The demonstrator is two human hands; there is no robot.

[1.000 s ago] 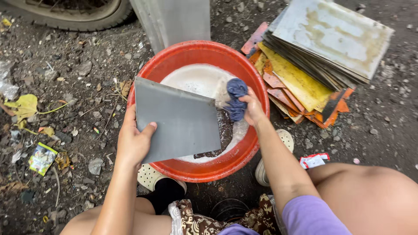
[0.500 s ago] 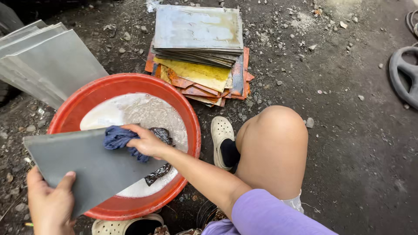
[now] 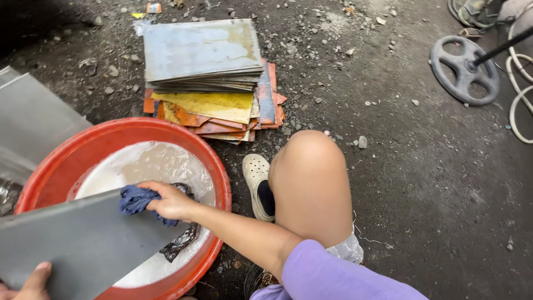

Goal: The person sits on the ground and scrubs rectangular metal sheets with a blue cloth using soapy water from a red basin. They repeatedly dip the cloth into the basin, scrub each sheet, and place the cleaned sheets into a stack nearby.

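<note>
Two hands at work over one basin. Left hand [image 3: 28, 280], at the bottom edge of the view, only partly in frame: thumb lies on top of the grey metal sheet [image 3: 83, 244], grip closed on its near corner (fingers underneath not visible). Sheet tilted, its far edge leaning over the red plastic basin [image 3: 219, 166]. Right hand [image 3: 172, 201] closed around a dark blue rag [image 3: 136, 199], pressing it against the sheet's upper edge. Basin holds milky, soapy water [image 3: 150, 166]; a dark scrap [image 3: 180, 241] lies in it just beside the sheet. Person squats on gritty dark ground [image 3: 400, 183], bare knee [image 3: 308, 166] and white clog [image 3: 255, 178] right of the basin. Beyond: stack of metal sheets [image 3: 202, 50] over yellow and orange ones. More grey sheets [image 3: 33, 119] lean at left. Far right: black wheel [image 3: 463, 69].
</note>
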